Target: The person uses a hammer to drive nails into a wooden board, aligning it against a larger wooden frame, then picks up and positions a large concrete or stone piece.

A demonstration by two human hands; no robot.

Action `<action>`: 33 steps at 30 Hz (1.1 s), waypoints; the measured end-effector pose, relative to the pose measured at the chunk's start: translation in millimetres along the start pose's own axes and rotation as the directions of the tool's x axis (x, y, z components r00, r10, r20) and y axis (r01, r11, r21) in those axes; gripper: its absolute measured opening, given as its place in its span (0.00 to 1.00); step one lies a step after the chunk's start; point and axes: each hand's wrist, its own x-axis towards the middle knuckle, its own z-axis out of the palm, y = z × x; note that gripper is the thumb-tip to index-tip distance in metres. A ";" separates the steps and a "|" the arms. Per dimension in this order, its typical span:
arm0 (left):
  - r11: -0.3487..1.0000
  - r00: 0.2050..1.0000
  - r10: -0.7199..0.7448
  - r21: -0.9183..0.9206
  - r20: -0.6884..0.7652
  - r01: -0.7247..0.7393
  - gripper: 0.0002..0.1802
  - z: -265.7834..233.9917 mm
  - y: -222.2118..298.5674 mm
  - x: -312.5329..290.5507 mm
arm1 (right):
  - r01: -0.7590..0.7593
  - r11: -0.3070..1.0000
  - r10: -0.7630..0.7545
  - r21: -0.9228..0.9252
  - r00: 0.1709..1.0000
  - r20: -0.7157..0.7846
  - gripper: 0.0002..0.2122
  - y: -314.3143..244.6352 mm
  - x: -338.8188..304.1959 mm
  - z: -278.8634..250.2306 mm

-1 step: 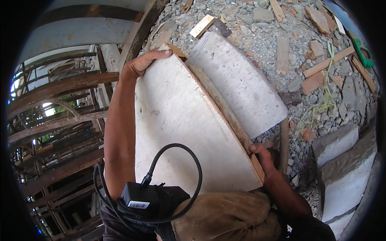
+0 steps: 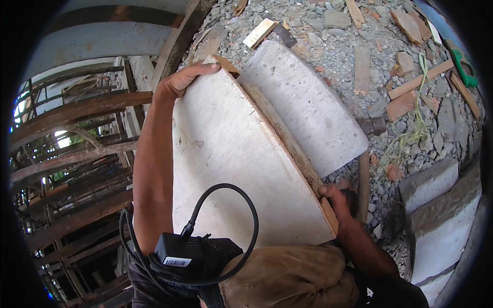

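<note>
A large off-white board (image 2: 226,154) with a strip of wood (image 2: 287,141) along its far right edge leans tilted toward me, its lower part close to my lap. At the board's top corner my left hand (image 2: 187,78) is closed round the edge, thumb on the near side. My right hand (image 2: 336,203) grips the wood strip near the lower right corner, thumb on top and the other fingers hidden behind. Just beyond the board lies a pale grey concrete block (image 2: 308,105), partly covered by it.
Gravel and rubble (image 2: 328,38) spread beyond, with wood scraps (image 2: 361,69) and a green-handled tool (image 2: 465,69). A rusty metal piece (image 2: 372,126) and a wooden stick (image 2: 363,179) lie right of the block. Concrete slabs (image 2: 441,231) stand at right; timber framing (image 2: 67,164) fills the left.
</note>
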 end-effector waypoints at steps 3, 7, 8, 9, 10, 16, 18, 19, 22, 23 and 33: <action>1.000 0.997 -0.015 -0.002 0.078 0.015 0.56 3.6 3.8 2.3 | -0.026 0.997 0.022 -0.076 0.998 -0.051 0.33 -2.8 -6.3 -6.3; 1.000 0.999 0.027 0.000 -0.021 -0.027 0.57 0.5 -9.4 9.3 | -0.031 0.992 0.027 -0.120 0.999 -0.035 0.33 -11.1 -11.6 4.5; 0.999 0.999 0.032 0.012 -0.028 -0.032 0.57 3.8 -4.5 2.8 | 0.051 0.971 -0.047 -0.231 0.999 0.023 0.33 -17.2 -16.8 18.2; 1.000 0.999 0.029 0.012 -0.030 -0.028 0.57 2.3 -1.7 0.6 | 0.092 0.954 -0.079 -0.284 0.995 0.057 0.33 -18.3 -16.0 22.9; 1.000 1.000 0.002 0.023 0.018 -0.002 0.56 -0.5 3.5 -2.0 | 0.139 0.932 -0.114 -0.334 0.989 0.095 0.32 -20.0 -16.6 28.4; 0.997 0.997 0.076 0.000 -0.024 -0.076 0.53 7.5 9.2 -8.3 | 0.092 0.986 -0.065 -0.137 0.979 0.191 0.33 -14.5 3.2 -2.4; 0.998 0.998 0.062 -0.012 0.003 -0.062 0.53 5.5 7.2 -8.8 | 0.078 0.991 -0.063 -0.111 0.989 0.134 0.33 -15.3 1.8 9.8; 0.999 0.999 0.050 -0.007 0.019 -0.050 0.54 6.3 7.5 -6.7 | 0.082 0.990 -0.067 -0.114 0.989 0.130 0.33 -15.8 1.9 10.0; 1.000 0.998 0.019 0.012 -0.056 -0.019 0.56 -14.0 -18.7 11.8 | 0.169 0.976 -0.148 -0.136 0.978 0.150 0.34 -15.9 2.7 16.5; 1.000 0.991 0.001 0.017 -0.133 0.001 0.57 -14.9 -21.4 13.0 | 0.182 0.976 -0.161 -0.117 0.973 0.164 0.34 -16.0 2.8 19.8; 0.996 0.996 0.023 0.088 -0.081 -0.016 0.56 7.0 10.8 -9.4 | 0.219 0.973 -0.197 -0.078 0.955 0.222 0.28 -21.0 13.0 15.3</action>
